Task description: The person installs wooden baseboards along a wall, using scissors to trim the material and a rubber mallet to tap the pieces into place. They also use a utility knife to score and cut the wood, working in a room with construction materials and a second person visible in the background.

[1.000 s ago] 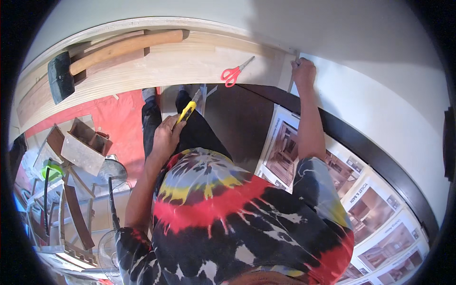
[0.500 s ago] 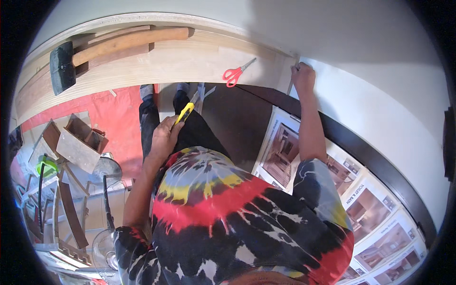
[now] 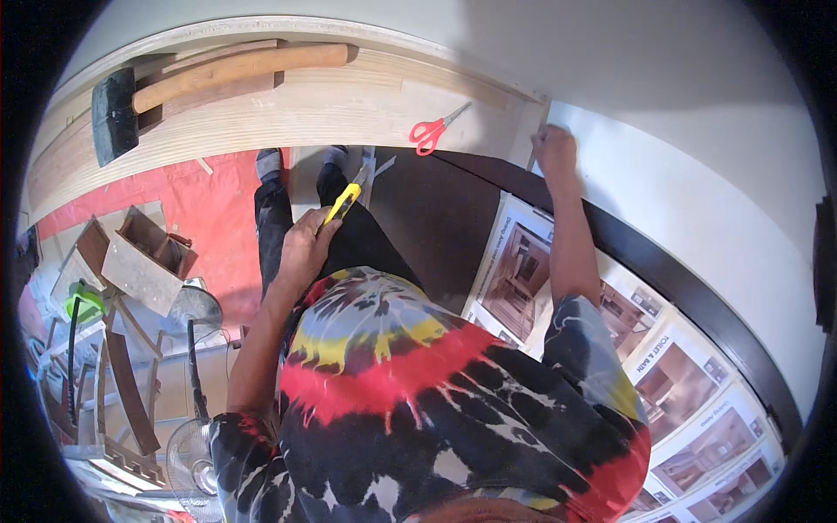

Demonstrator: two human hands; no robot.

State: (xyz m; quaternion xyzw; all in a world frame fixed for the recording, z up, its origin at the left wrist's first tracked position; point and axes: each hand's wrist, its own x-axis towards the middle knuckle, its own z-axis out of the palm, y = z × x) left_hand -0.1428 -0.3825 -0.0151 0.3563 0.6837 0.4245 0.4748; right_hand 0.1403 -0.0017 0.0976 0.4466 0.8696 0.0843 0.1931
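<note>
A yellow utility knife (image 3: 343,204) is gripped in my left hand (image 3: 305,246), its blade end tilted up and away from me. My left hand is in front of my legs, below the near edge of a pale wooden shelf board (image 3: 349,109). My right hand (image 3: 555,148) is closed at the right end of that board, close to the white wall. Its fingers are curled together; whatever they pinch, if anything, is hidden. Red-handled scissors (image 3: 432,133) lie on the board, left of my right hand.
A black-headed mallet (image 3: 116,113) with a wooden handle lies on the board's left part. Red sheeting (image 3: 205,192) covers floor at left, beside wooden pieces (image 3: 144,261) and a fan (image 3: 193,462). Picture panels (image 3: 676,383) line the right side, along a dark band (image 3: 689,288).
My right hand has dropped slightly toward me at the board's end, its fingers more curled. My left hand stays nearly in place with the utility knife.
</note>
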